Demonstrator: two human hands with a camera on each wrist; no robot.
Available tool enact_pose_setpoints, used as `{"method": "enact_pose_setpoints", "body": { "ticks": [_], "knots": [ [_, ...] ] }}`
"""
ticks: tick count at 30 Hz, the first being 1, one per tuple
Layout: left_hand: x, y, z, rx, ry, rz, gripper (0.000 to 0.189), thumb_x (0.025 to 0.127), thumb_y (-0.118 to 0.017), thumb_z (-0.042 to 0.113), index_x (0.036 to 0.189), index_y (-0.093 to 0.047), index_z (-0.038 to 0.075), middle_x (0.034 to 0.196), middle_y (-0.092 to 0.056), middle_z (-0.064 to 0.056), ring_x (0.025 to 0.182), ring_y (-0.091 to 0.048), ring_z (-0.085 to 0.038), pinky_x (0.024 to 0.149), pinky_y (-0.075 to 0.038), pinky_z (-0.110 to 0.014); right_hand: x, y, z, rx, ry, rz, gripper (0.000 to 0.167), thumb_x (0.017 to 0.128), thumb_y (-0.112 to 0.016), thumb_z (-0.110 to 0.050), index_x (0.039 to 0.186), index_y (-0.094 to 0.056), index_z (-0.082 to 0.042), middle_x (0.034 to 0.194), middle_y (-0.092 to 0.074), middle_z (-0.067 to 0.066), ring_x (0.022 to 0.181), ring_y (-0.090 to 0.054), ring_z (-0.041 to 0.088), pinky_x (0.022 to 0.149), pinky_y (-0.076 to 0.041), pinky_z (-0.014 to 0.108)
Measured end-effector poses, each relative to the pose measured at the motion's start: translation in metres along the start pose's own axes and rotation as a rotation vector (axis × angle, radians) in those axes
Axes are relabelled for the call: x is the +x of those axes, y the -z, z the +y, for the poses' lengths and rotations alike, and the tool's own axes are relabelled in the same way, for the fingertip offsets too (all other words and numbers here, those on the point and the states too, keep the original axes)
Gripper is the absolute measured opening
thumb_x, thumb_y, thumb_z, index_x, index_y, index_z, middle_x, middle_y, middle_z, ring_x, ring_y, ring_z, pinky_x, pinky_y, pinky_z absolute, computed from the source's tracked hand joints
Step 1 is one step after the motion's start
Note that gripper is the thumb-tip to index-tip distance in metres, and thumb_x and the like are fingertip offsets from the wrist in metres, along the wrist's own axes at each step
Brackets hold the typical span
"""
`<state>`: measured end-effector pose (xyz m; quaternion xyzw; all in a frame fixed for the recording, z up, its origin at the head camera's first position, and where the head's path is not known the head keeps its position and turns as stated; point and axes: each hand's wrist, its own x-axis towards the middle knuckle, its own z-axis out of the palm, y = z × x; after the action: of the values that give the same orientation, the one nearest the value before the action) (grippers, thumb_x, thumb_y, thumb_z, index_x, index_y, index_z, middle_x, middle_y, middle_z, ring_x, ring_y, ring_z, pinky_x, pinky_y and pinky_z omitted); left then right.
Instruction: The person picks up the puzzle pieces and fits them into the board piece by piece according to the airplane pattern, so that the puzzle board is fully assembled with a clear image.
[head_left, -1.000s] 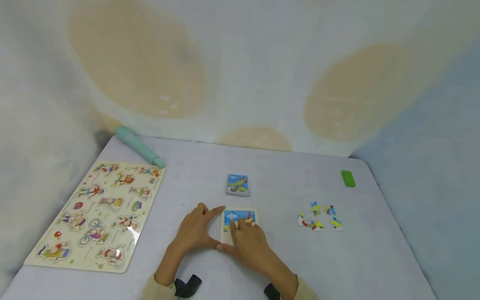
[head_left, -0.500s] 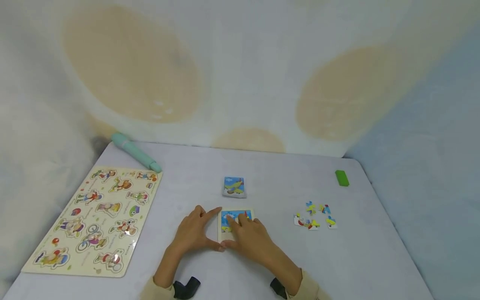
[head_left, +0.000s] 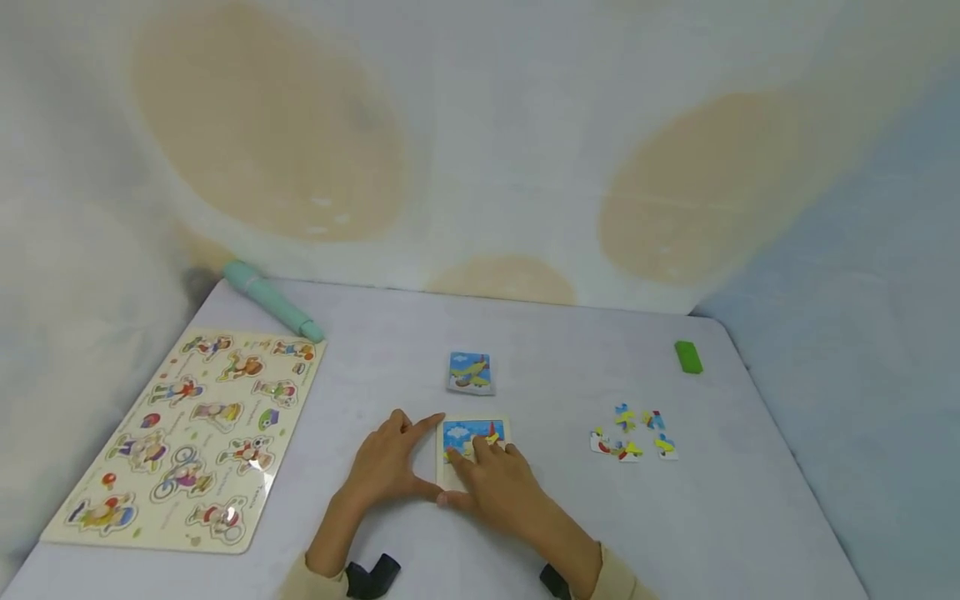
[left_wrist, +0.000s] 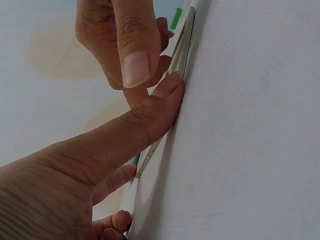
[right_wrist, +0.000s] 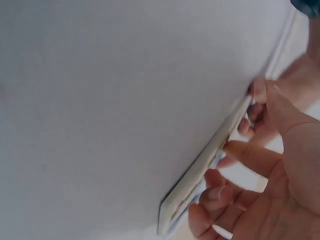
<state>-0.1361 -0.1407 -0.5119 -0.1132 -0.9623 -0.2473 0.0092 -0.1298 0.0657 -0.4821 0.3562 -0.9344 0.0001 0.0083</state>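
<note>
A small jigsaw board (head_left: 450,479) with a pale frame lies flat on the table in the head view. Blue sky pieces (head_left: 459,429) and a bit of red and yellow show in its upper part; bare wood shows below. My left hand (head_left: 382,462) holds its left side, index finger at the far corner and thumb at the near one. Over the board, my right hand (head_left: 498,483) presses an extended index finger on the picture's left part. Its thumb meets the left thumb at the near corner. Fingers hide the board's right part. Both wrist views show the board edge-on.
Several loose jigsaw pieces (head_left: 628,450) lie to the right, with a green block (head_left: 688,357) beyond. Behind the board sits a small airplane picture stack (head_left: 471,373). A large figure puzzle (head_left: 187,442) and a teal pen-like device (head_left: 273,302) are on the left.
My right index finger has shifted over the picture, first away, then back toward me and left. The left hand keeps its hold on the board. The head view has shifted slightly.
</note>
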Motion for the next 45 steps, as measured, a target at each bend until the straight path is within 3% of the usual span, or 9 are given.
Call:
{"method": "enact_pose_setpoints", "body": {
  "ticks": [6, 13, 16, 19, 24, 29, 36, 45],
  "knots": [
    [-0.002, -0.001, 0.000, -0.014, 0.042, -0.051, 0.110, 0.045, -0.092, 0.061, 0.143, -0.054, 0.027, 0.090, -0.037, 0.000, 0.071, -0.035, -0.014, 0.062, -0.029, -0.028, -0.006, 0.013, 0.022, 0.208, -0.044, 0.004, 0.061, 0.090, -0.063, -0.057, 0.140, -0.058, -0.023, 0.104, -0.056, -0.001, 0.080, -0.051, 0.008, 0.075, -0.047, 0.029],
    [-0.001, 0.003, 0.000, -0.038, 0.079, -0.073, 0.113, 0.043, -0.093, 0.060, 0.144, -0.053, 0.029, 0.092, -0.037, -0.001, 0.074, -0.035, -0.015, 0.063, -0.029, -0.029, -0.031, 0.016, 0.085, 0.428, -0.288, 0.187, 0.048, 0.081, -0.082, -0.032, 0.123, -0.070, -0.012, 0.101, -0.058, 0.002, 0.072, -0.047, 0.008, 0.060, -0.040, 0.020],
    [0.002, 0.002, 0.001, -0.048, 0.078, -0.086, 0.113, 0.044, -0.093, 0.060, 0.145, -0.052, 0.029, 0.092, -0.038, -0.001, 0.074, -0.036, -0.015, 0.063, -0.029, -0.030, -0.048, 0.012, 0.120, 0.453, -0.379, 0.195, 0.049, 0.079, -0.084, -0.026, 0.122, -0.070, -0.008, 0.100, -0.058, 0.005, 0.074, -0.048, 0.010, 0.060, -0.040, 0.021],
    [0.002, 0.002, 0.001, -0.055, 0.082, -0.092, 0.114, 0.044, -0.093, 0.060, 0.145, -0.052, 0.029, 0.093, -0.039, -0.001, 0.075, -0.036, -0.016, 0.063, -0.029, -0.030, -0.062, 0.007, 0.152, 0.467, -0.418, 0.190, 0.050, 0.079, -0.084, -0.023, 0.123, -0.068, -0.005, 0.099, -0.056, 0.007, 0.078, -0.048, 0.013, 0.061, -0.040, 0.022],
    [0.000, 0.002, 0.000, -0.054, 0.084, -0.092, 0.114, 0.044, -0.092, 0.061, 0.145, -0.052, 0.029, 0.093, -0.039, -0.001, 0.075, -0.036, -0.016, 0.063, -0.029, -0.030, -0.079, 0.004, 0.187, 0.493, -0.481, 0.178, 0.051, 0.081, -0.082, -0.020, 0.125, -0.066, -0.001, 0.101, -0.054, 0.009, 0.086, -0.050, 0.020, 0.063, -0.040, 0.025],
    [0.001, 0.002, 0.001, -0.050, 0.071, -0.083, 0.114, 0.044, -0.092, 0.062, 0.145, -0.052, 0.029, 0.092, -0.038, -0.001, 0.075, -0.035, -0.015, 0.063, -0.028, -0.029, -0.086, 0.001, 0.208, 0.534, -0.545, 0.154, 0.052, 0.081, -0.082, -0.020, 0.126, -0.065, 0.000, 0.100, -0.050, 0.011, 0.088, -0.049, 0.022, 0.066, -0.040, 0.027],
    [0.001, 0.003, 0.002, -0.054, 0.078, -0.091, 0.114, 0.044, -0.093, 0.061, 0.145, -0.052, 0.028, 0.092, -0.038, -0.001, 0.075, -0.035, -0.015, 0.063, -0.028, -0.029, -0.086, -0.003, 0.219, 0.558, -0.549, 0.135, 0.052, 0.084, -0.079, -0.018, 0.130, -0.062, -0.001, 0.096, -0.045, 0.011, 0.084, -0.043, 0.020, 0.069, -0.036, 0.031],
    [0.000, 0.003, 0.001, -0.057, 0.076, -0.082, 0.113, 0.044, -0.093, 0.060, 0.145, -0.052, 0.029, 0.093, -0.038, -0.001, 0.075, -0.035, -0.015, 0.064, -0.028, -0.030, -0.086, -0.010, 0.226, 0.526, -0.540, 0.188, 0.038, 0.084, -0.079, -0.019, 0.116, -0.070, -0.001, 0.100, -0.047, 0.010, 0.082, -0.046, 0.020, 0.068, -0.038, 0.029]
  ]
}}
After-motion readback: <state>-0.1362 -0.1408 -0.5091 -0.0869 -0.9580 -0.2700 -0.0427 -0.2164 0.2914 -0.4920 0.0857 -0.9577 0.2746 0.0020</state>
